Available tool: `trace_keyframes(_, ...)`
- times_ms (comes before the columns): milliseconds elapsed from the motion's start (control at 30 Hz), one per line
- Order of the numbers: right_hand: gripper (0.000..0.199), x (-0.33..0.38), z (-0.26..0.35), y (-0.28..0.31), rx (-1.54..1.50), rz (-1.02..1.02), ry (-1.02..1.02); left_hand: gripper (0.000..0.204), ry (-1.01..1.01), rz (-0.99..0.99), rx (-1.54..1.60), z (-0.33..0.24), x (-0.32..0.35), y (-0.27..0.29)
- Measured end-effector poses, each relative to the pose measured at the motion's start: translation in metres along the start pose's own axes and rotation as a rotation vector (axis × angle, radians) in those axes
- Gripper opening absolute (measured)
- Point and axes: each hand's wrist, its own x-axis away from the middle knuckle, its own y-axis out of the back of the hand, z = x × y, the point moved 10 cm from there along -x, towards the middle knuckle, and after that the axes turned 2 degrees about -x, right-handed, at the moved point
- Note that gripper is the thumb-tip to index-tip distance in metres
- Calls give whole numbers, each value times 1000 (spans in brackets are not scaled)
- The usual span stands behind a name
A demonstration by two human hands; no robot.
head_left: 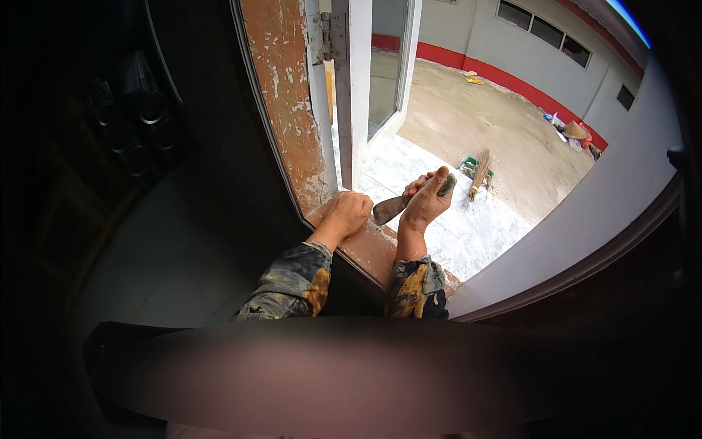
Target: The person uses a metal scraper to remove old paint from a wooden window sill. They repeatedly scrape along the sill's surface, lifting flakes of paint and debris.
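Note:
A putty knife (pixel 391 210) with a dull, stained metal blade is gripped by the handle in my right hand (pixel 426 205). Its blade points left and down, over the brown window sill (pixel 363 251), with the tip close to my left hand. I cannot tell whether the blade touches the sill. My left hand (pixel 349 213) rests on the sill in a loose fist, at the corner below the upright frame (pixel 287 102). No object shows in that fist. Worn, flaking brown paint with pale patches covers the frame, and whitish scraps lie on the sill.
A white-framed glass casement (pixel 358 88) stands swung outward on a hinge (pixel 327 36). Outside, a straw broom (pixel 480 174) and a green dustpan (pixel 466 166) lie on pale tiles. A white curved wall (pixel 563 227) borders the right side. Assorted items (pixel 576 132) lie along the red-banded far wall.

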Motion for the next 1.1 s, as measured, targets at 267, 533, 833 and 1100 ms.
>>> trace_keyframes(267,60,2,-4,-7,-22,39,-52,39,-5,98,-44,2,3,-5)
trace_keyframes(533,50,5,12,16,-3,3,-80,36,16,41,75,6,1,-2)
trace_keyframes(833,36,34,48,46,40,-9,98,34,85,439,445,9,-16,-47)
trace_keyframes(1100,36,59,68,37,332,127,104,21,-2,552,861,-22,-20,-47)
